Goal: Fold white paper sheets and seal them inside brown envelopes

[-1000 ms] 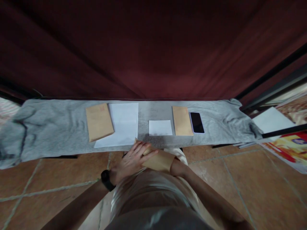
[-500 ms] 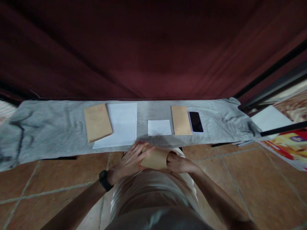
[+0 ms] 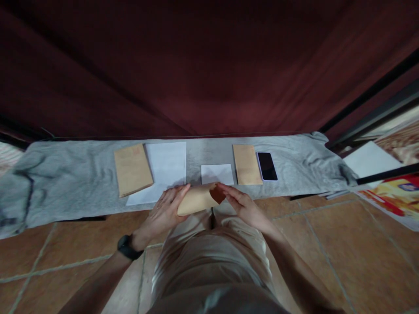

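A brown paper envelope [image 3: 196, 199] is held above my lap, just in front of the table edge, its open end bulging toward the right with the dark inside showing. My left hand [image 3: 168, 205] grips its closed left end, thumb on the near face, and wears a black watch on the wrist. At the mouth of the envelope, my right hand [image 3: 244, 205] has its fingertips on the upper edge; its fingers are fairly straight, and the underside of the grip is hidden.
On the grey cloth [image 3: 78, 174] lie a stack of brown envelopes [image 3: 133, 170], large white sheets [image 3: 168, 163], a small white paper [image 3: 216, 173], a single brown envelope [image 3: 247, 165] and a phone [image 3: 267, 166]. A dark red curtain [image 3: 209, 78] hangs behind. Printed packaging [image 3: 393, 200] is at right.
My right hand has come out of the envelope's mouth to its upper edge. Both hands have raised the envelope forward, toward the table, and its opening now shows.
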Motion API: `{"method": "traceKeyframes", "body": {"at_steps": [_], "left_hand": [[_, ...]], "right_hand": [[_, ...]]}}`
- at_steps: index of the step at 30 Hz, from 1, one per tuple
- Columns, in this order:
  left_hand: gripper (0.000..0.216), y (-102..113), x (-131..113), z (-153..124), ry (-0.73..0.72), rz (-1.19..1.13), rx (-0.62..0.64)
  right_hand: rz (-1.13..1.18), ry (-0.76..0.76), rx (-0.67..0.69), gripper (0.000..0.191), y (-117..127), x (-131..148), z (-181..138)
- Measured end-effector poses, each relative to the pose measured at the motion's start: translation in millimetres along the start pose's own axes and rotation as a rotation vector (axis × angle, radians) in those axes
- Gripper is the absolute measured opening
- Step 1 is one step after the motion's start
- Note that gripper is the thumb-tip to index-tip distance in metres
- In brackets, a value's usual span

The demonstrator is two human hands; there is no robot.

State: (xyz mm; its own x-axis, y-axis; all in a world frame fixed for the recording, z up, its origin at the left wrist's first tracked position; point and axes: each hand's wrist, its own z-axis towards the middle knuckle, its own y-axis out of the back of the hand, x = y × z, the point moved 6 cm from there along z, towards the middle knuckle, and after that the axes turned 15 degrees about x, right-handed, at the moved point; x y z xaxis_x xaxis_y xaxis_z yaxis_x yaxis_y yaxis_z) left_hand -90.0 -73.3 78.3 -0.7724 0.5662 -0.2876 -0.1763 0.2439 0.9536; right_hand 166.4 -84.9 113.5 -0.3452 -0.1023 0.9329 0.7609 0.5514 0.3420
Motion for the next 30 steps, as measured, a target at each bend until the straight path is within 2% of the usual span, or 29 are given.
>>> {"method": "traceKeyframes", "body": {"at_steps": [3,6,8,11,16,18,21,25,30], "left_hand": [[0.100,1,5,1,0.023,0.001,-0.008],[0.100,0,9,3,0.032,0.016,0.015],[0.099,0,13,5,0.048,0.025,0.033],[0.101,-1,21,7,0.080,0.032,0.052],[0.100,-2,35,14,0.087,0.060,0.067],[0.100,0,40,16,0.091,0.077,0.063],[0.100,5,46,15,0.102,0.110,0.062],[0.103,8,54,10,0.123,0.171,0.060],[0.099,-3,65,5,0.141,0.187,0.078]], "right_hand": [[-0.045,0.053,-0.017,0.042,-4,3,0],[-0.209,0.100,-0.011,0.034,-13,1,5],[-0.310,0.134,-0.028,0.031,-17,-4,10],[-0.317,0.139,-0.101,0.033,-14,-22,16],[-0.264,-0.045,-0.343,0.039,7,-68,29],[-0.301,-0.159,-0.395,0.041,12,-86,37],[-0.446,-0.340,-0.401,0.049,14,-106,51],[-0.631,-0.496,-0.412,0.061,9,-114,66],[-0.734,-0.562,-0.454,0.069,3,-114,75]]}}
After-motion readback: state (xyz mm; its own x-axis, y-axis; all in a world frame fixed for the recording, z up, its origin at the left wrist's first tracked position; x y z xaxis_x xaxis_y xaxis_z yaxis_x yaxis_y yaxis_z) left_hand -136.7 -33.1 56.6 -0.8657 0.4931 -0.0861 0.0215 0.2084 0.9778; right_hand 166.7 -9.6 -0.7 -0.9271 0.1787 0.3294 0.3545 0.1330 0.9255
